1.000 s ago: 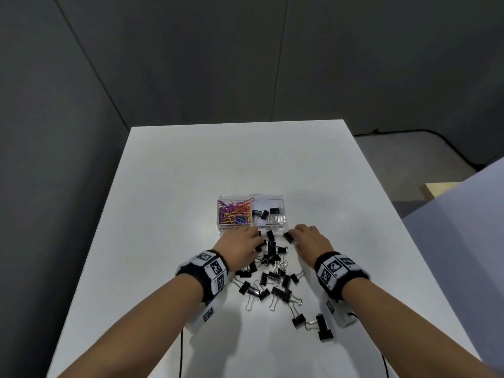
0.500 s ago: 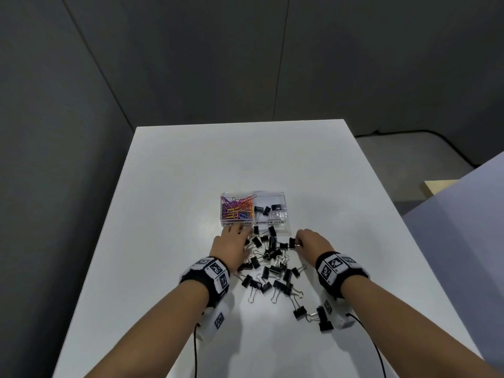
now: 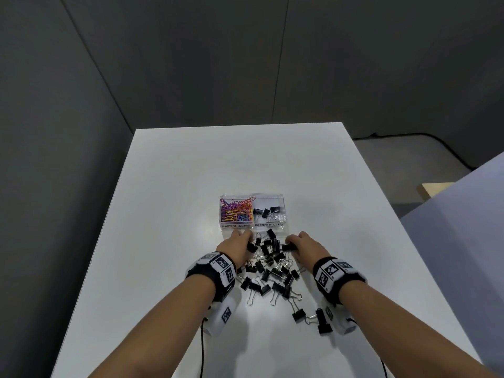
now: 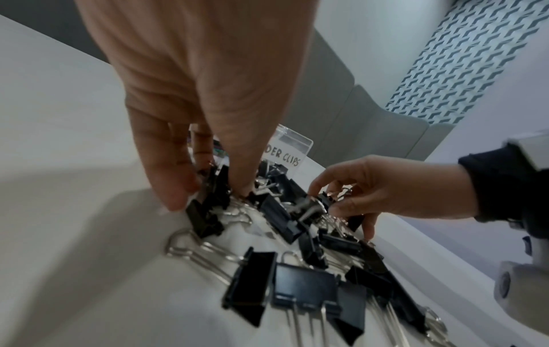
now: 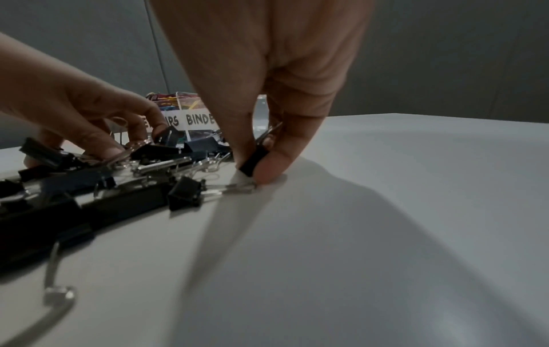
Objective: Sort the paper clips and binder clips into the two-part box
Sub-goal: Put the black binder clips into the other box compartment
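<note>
The clear two-part box (image 3: 283, 214) stands mid-table, with coloured paper clips (image 3: 236, 212) in its left part and a few black binder clips (image 3: 268, 212) in its right part. A pile of black binder clips (image 3: 270, 271) lies just in front of it, between my hands. My left hand (image 3: 246, 242) reaches into the pile's far left side and pinches a binder clip (image 4: 218, 187) between thumb and finger. At the pile's far right edge, my right hand (image 3: 290, 242) pinches another binder clip (image 5: 254, 162) against the table.
Two separate binder clips (image 3: 311, 317) lie near my right wrist. The white table (image 3: 245, 159) stretches beyond the box and to both sides. Grey walls stand behind and to the left; a lilac surface (image 3: 463, 214) rises past the table's right edge.
My left hand has drawn back a little from the box front into the pile and closed on a clip. My right hand has stayed at the pile's right edge.
</note>
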### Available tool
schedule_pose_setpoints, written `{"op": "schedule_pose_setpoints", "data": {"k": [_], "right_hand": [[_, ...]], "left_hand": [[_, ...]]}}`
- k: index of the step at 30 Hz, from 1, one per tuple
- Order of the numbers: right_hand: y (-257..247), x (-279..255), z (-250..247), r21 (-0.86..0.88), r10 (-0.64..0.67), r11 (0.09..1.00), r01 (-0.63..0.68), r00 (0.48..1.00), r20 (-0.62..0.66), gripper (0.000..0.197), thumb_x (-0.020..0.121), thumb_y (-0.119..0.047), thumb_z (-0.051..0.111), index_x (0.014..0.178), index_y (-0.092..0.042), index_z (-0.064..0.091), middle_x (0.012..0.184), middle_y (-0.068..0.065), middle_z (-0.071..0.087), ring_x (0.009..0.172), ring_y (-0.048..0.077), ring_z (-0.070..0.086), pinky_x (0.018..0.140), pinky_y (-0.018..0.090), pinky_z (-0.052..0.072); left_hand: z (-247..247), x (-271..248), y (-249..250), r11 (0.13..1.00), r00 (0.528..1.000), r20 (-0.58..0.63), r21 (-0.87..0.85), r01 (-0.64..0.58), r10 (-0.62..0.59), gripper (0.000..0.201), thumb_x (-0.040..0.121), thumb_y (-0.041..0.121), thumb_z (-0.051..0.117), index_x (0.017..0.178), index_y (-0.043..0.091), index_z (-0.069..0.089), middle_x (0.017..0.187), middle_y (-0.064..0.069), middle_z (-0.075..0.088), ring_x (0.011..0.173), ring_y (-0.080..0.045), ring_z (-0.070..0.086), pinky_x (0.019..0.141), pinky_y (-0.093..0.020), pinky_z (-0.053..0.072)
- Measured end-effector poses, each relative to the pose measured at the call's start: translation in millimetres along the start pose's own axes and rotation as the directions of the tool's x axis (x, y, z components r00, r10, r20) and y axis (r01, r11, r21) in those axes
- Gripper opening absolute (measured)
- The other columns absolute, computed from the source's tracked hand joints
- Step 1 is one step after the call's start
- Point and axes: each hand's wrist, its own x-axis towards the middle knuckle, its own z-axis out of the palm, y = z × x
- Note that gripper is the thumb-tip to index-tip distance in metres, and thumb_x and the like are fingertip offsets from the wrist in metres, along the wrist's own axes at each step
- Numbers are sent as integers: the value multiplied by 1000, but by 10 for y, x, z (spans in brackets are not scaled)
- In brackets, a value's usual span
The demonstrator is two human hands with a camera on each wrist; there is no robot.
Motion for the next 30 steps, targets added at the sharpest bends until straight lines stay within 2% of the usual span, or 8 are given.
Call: {"op": "schedule_pose_setpoints", "data": {"k": [6, 10, 14, 15, 17, 20, 24, 30], "right_hand": [[-19, 23, 13, 52, 6, 999, -5, 1000, -15, 22, 95, -12, 45, 113, -10, 57, 112, 14, 52, 90, 32, 60, 81, 33, 50], [-25, 31, 4, 125, 58, 990, -58, 998, -1, 26, 92, -5, 43, 110, -7, 62, 116, 15, 50, 96, 32, 58, 84, 31, 47], [-63, 7, -10, 196, 84, 977, -84, 996, 8, 24, 90, -13, 50, 109, -6, 62, 118, 14, 48, 99, 30, 58, 90, 32, 48], [-79, 2, -10, 206, 87, 975, -88, 996, 10, 25, 89, -17, 53, 109, -6, 62, 118, 13, 47, 98, 29, 58, 91, 31, 48], [-129, 11, -10, 207, 103, 973, -104, 995, 16, 30, 88, -29, 57, 107, -5, 60, 117, 10, 44, 92, 26, 57, 89, 31, 48], [-243, 51, -5, 150, 119, 981, -120, 993, 12, 35, 84, -38, 62, 96, -7, 52, 116, 8, 40, 83, 24, 52, 83, 32, 48], [-369, 98, 21, 54, 77, 996, -77, 997, 6, 37, 85, -28, 62, 114, -6, 54, 123, 13, 42, 103, 30, 56, 92, 37, 49], [-349, 90, 15, 46, 22, 999, -22, 1000, -3, 33, 88, -19, 60, 118, -8, 53, 123, 12, 45, 104, 29, 55, 91, 35, 47]], "left_hand": [[41, -42, 29, 997, 994, -84, 2, -71, 71, 18, 92, 11, 48, 109, 7, 52, 119, -13, 51, 94, -32, 61, 82, -36, 49], [36, -67, 21, 997, 990, -111, 18, -81, 83, 17, 92, 8, 43, 104, 6, 55, 115, -12, 57, 101, -30, 58, 84, -34, 45], [-12, -85, 38, 997, 993, -100, 27, -66, 69, 11, 91, 7, 43, 99, 9, 51, 114, -13, 59, 98, -31, 59, 76, -33, 43], [-20, -81, 39, 997, 994, -88, 22, -68, 70, 13, 90, 7, 45, 102, 10, 48, 115, -14, 59, 97, -31, 59, 74, -33, 43], [-27, -62, 38, 997, 997, -30, -3, -72, 72, 35, 88, 12, 53, 121, 14, 41, 125, -13, 55, 98, -31, 61, 75, -34, 46], [-34, -26, 68, 997, 997, 54, 32, -65, 63, 56, 88, 23, 59, 137, 23, 33, 138, -12, 44, 107, -30, 61, 88, -37, 53], [-28, 2, 126, 998, 998, 52, 48, -49, 46, 41, 90, 22, 57, 127, 17, 43, 130, -15, 47, 106, -33, 60, 90, -39, 50], [-34, -37, 76, 990, 994, 6, 88, -106, 106, 38, 93, 22, 53, 129, 17, 44, 128, -14, 51, 109, -32, 58, 90, -38, 48]]}}
